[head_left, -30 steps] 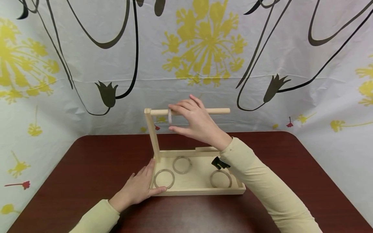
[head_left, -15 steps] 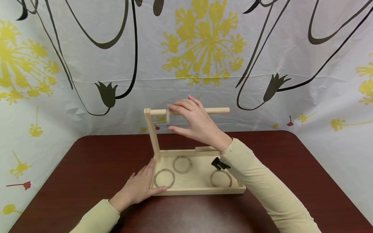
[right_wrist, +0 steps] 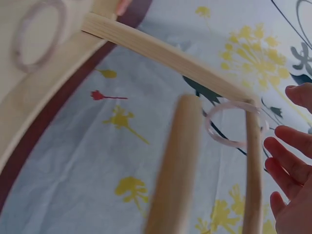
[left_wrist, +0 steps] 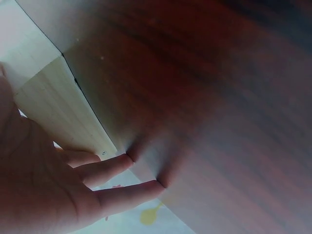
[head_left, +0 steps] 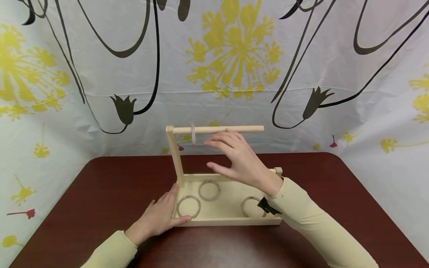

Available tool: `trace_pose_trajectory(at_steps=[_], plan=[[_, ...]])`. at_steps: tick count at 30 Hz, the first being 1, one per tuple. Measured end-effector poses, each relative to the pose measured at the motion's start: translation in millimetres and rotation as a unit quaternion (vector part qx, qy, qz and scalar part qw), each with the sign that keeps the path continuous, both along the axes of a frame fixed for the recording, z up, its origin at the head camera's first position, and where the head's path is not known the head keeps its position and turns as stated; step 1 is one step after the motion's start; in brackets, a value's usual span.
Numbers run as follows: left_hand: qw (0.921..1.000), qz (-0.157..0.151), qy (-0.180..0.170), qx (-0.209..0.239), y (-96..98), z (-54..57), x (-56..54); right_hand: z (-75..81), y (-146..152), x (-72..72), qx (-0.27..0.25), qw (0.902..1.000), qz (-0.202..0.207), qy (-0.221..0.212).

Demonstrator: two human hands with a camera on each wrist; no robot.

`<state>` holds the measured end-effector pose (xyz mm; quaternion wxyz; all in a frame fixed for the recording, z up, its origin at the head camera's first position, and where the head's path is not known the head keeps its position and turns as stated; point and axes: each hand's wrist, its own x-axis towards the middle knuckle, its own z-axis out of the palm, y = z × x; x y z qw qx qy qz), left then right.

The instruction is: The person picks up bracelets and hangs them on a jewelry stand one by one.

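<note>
My right hand (head_left: 242, 160) is just in front of and below the wooden rod (head_left: 246, 129), fingers spread and holding nothing. To its left a pale, translucent bangle (head_left: 193, 138) hangs on that rod near the upright post (head_left: 175, 158). The right wrist view shows the same bangle (right_wrist: 226, 142) around the rod, apart from the fingertips. My left hand (head_left: 159, 214) rests against the left side of the wooden tray (head_left: 231, 222), its thumb over the front rim. Inside the tray lie three more bangles: one at front left (head_left: 200, 207), one behind it (head_left: 199, 191), one at right (head_left: 242, 207).
A second, lower dowel (right_wrist: 175, 165) crosses the foreground of the right wrist view; its squared end block (head_left: 278, 171) shows behind the right wrist. The stand sits on a dark red-brown table (head_left: 117, 182). Behind hangs a patterned cloth (head_left: 181, 74).
The right hand slid the bangle slightly left along the rod, then let go and moved down and to the right. The bangle stays hanging. The left hand has kept its place.
</note>
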<state>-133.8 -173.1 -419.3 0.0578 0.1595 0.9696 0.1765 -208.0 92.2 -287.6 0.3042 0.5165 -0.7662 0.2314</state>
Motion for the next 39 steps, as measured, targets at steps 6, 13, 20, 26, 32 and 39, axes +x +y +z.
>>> trace_pose_trajectory(at_steps=[6,13,20,26,32,39], plan=[[0.9999,0.003,-0.01,0.0,2.2,1.5,0.7,-16.1,11,8.0,0.005,0.9999,0.012,-0.002],[1.0,0.005,-0.003,-0.003,2.6,-0.4,0.9,-28.2,16,17.7,0.004,0.999,0.037,-0.024],[1.0,0.004,0.002,-0.002,1.5,-2.5,0.0,-43.2,17,29.8,0.019,0.9976,0.057,-0.036],[1.0,0.005,-0.007,0.003,2.4,-2.3,1.7,-59.5,17,37.1,0.018,0.9948,0.072,-0.07],[0.9999,0.003,-0.009,0.008,2.1,-1.3,2.8,-74.0,11,39.9,0.011,0.993,0.082,-0.084],[0.9999,0.008,-0.007,0.005,2.6,-2.4,2.7,-88.0,7,42.6,0.028,0.9921,0.077,-0.095]])
